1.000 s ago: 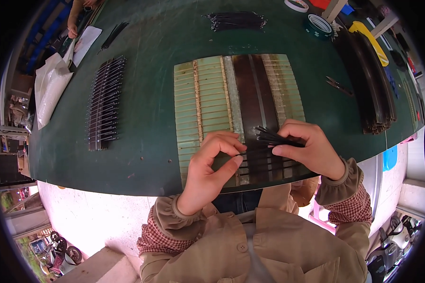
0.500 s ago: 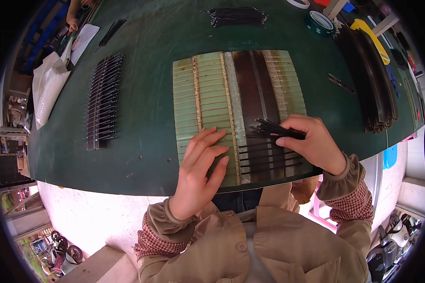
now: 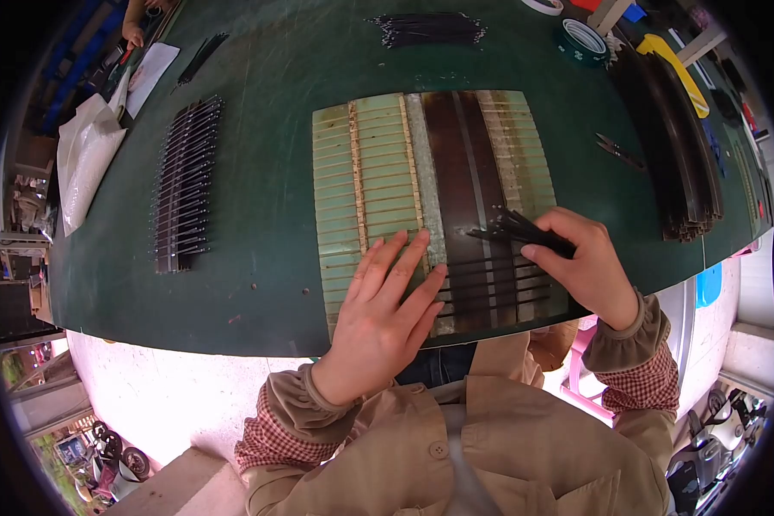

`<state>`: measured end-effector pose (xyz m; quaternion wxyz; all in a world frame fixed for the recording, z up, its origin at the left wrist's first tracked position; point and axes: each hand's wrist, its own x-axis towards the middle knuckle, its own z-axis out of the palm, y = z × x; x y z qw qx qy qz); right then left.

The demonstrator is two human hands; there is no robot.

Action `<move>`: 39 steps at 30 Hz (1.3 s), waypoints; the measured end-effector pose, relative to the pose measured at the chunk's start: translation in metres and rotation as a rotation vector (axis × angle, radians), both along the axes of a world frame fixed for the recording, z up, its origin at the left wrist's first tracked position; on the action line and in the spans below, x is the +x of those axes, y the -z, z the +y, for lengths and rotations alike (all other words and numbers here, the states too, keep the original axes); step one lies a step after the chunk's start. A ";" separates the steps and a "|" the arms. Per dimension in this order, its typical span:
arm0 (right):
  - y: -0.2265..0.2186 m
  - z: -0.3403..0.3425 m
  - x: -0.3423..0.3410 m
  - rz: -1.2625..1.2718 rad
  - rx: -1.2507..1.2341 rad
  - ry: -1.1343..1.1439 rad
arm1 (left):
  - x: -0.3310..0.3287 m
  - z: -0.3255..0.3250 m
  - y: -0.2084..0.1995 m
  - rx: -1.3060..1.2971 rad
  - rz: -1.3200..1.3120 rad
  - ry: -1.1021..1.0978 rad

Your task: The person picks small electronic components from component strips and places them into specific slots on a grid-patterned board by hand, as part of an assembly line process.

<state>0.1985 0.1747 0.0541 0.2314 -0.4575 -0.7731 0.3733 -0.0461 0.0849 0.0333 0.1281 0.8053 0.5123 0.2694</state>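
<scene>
My right hand (image 3: 586, 258) is closed around a bundle of thin black wires (image 3: 525, 230), whose free ends point left over the board. Spread flat, my left hand (image 3: 380, 314) rests on the lower middle of a pale green slotted board (image 3: 335, 176). Its fingertips touch the board beside the left ends of several black wires (image 3: 469, 291). Those wires lie side by side across the dark brown strip (image 3: 445, 146) in the board's near part. A lighter grey band (image 3: 468, 129) runs lengthwise along that strip. The bundle hides part of the strip's right side.
Left of the board lies a strip with a row of black wires (image 3: 185, 185). More black wires (image 3: 430, 31) lie at the far side. Cutters (image 3: 619, 151), a tape roll (image 3: 583, 43) and long dark strips (image 3: 679, 163) are at right. Another person's hand (image 3: 133, 36) shows far left, beyond plastic wrap (image 3: 90, 159).
My left hand has moved right and flattened onto the board near the wire ends. My right hand, still holding the bundle, has shifted slightly right. Another wire lies across the strip.
</scene>
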 end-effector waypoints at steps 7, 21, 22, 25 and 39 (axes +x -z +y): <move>-0.003 -0.003 0.013 -0.158 0.040 0.127 | -0.002 0.000 0.000 -0.006 0.009 0.003; -0.023 0.006 -0.007 0.186 -0.378 -0.171 | 0.007 0.023 -0.002 -0.217 -0.604 0.034; -0.023 0.006 -0.008 0.193 -0.478 -0.108 | 0.005 0.023 -0.002 -0.221 -0.595 0.028; -0.012 0.009 -0.008 0.168 -0.379 -0.104 | 0.000 0.020 -0.003 -0.173 -0.524 -0.029; 0.007 0.015 -0.017 0.086 -0.049 -0.111 | -0.011 0.011 -0.002 -0.068 -0.292 -0.040</move>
